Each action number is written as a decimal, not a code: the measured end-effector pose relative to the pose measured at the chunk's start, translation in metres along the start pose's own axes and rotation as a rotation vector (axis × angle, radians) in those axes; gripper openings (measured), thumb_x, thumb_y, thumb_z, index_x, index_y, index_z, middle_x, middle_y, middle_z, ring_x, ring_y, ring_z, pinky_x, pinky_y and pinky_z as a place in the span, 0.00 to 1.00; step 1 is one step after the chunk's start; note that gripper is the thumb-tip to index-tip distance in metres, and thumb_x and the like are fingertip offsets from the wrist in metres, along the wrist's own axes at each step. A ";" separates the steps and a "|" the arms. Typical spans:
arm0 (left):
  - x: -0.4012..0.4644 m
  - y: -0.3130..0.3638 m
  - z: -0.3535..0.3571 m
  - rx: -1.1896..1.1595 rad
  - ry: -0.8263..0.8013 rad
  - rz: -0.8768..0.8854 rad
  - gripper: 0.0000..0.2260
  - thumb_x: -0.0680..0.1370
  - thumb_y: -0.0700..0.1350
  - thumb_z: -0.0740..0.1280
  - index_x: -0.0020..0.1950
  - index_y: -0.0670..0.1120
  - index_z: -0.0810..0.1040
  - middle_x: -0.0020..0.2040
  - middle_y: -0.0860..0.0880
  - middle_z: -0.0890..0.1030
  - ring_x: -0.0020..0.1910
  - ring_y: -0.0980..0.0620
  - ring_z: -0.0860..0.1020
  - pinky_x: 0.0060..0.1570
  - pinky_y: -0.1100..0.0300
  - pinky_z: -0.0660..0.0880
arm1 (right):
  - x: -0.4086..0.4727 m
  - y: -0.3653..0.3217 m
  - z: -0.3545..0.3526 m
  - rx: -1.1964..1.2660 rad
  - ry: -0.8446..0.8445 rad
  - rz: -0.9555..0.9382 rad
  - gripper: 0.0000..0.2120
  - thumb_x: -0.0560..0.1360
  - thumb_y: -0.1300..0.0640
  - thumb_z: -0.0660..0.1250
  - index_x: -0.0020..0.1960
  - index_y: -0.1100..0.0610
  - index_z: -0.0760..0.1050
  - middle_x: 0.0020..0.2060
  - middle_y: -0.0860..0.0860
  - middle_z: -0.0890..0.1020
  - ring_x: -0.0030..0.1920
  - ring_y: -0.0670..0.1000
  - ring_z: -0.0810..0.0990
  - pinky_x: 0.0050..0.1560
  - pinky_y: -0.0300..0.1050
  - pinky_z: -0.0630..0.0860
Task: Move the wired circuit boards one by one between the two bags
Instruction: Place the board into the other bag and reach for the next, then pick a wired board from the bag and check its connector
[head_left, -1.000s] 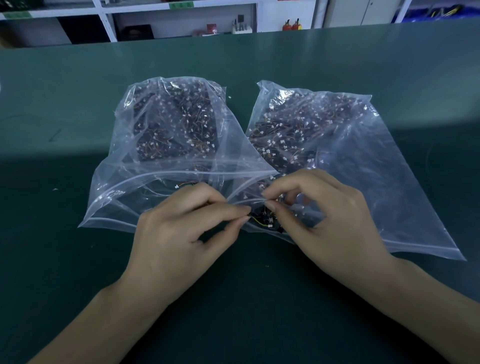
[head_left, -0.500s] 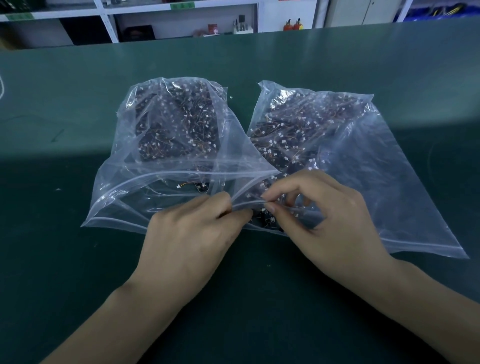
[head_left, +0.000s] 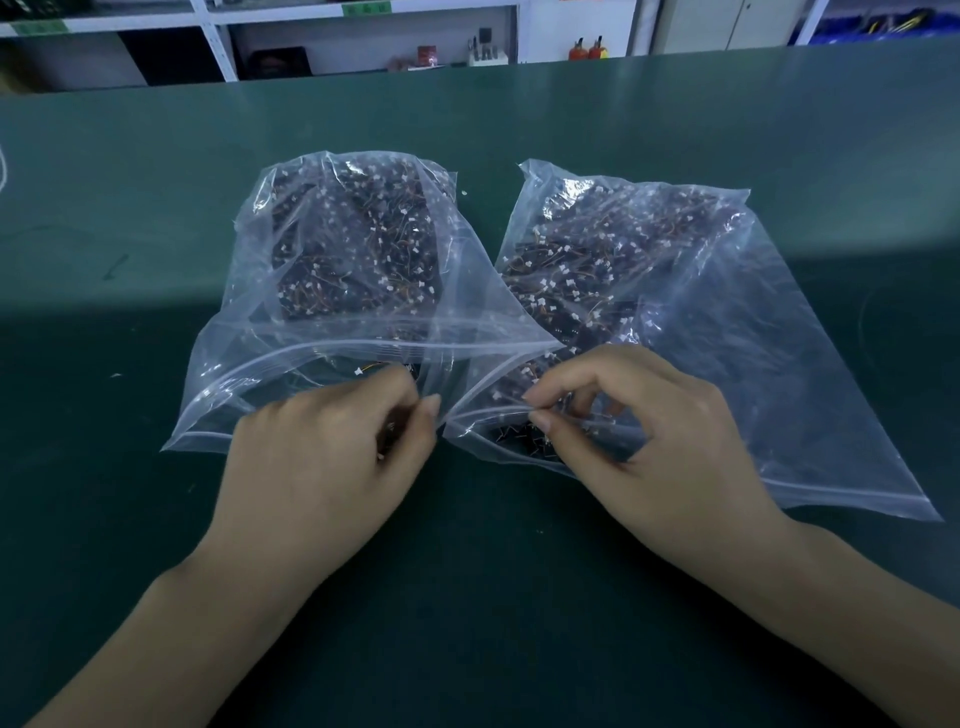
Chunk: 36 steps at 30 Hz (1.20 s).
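My left fingers (head_left: 415, 410) curl around one small board; my right fingers (head_left: 540, 418) pinch the right bag's (head_left: 779, 364) mouth. Boards fill both bags, light, tangle-prone: grip edges, not wires.

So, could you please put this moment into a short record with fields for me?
surface: green table
left bag: clear zip bag, mouth toward the person, holds wired circuit boards
right bag: clear zip bag, also full of boards
left hand: fingers curled at the left bag's mouth, small part apparently in its grip
right hand: pinches the right bag's near edge
background: shelving behind the table
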<state>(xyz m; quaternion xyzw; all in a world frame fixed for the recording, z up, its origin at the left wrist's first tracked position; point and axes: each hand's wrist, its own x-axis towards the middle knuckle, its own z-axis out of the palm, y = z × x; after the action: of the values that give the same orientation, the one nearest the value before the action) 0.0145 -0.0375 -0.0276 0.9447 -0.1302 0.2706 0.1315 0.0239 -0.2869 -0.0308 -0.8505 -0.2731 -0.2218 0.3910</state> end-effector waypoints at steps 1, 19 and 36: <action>0.000 -0.004 -0.001 -0.005 -0.013 -0.037 0.13 0.84 0.56 0.67 0.43 0.52 0.72 0.28 0.56 0.68 0.27 0.47 0.73 0.30 0.58 0.68 | 0.000 0.000 0.000 0.000 0.000 -0.001 0.10 0.76 0.64 0.77 0.52 0.51 0.84 0.46 0.35 0.81 0.47 0.46 0.81 0.51 0.33 0.73; 0.001 -0.020 -0.006 -0.046 -0.091 -0.068 0.06 0.80 0.57 0.73 0.44 0.59 0.83 0.40 0.59 0.78 0.37 0.52 0.79 0.36 0.52 0.78 | 0.000 -0.002 -0.002 -0.008 -0.025 0.010 0.07 0.77 0.63 0.76 0.51 0.52 0.84 0.45 0.33 0.79 0.47 0.47 0.81 0.51 0.33 0.72; -0.009 0.028 -0.005 -0.872 0.101 -0.001 0.04 0.77 0.46 0.78 0.49 0.51 0.85 0.46 0.61 0.87 0.41 0.58 0.86 0.38 0.63 0.81 | 0.001 -0.003 0.001 0.077 -0.007 -0.062 0.09 0.78 0.51 0.75 0.55 0.54 0.85 0.50 0.40 0.83 0.48 0.46 0.81 0.52 0.46 0.78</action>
<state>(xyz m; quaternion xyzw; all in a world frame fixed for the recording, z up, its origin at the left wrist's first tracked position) -0.0038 -0.0608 -0.0231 0.7866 -0.2251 0.2361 0.5243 0.0231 -0.2842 -0.0293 -0.8267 -0.3090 -0.2203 0.4153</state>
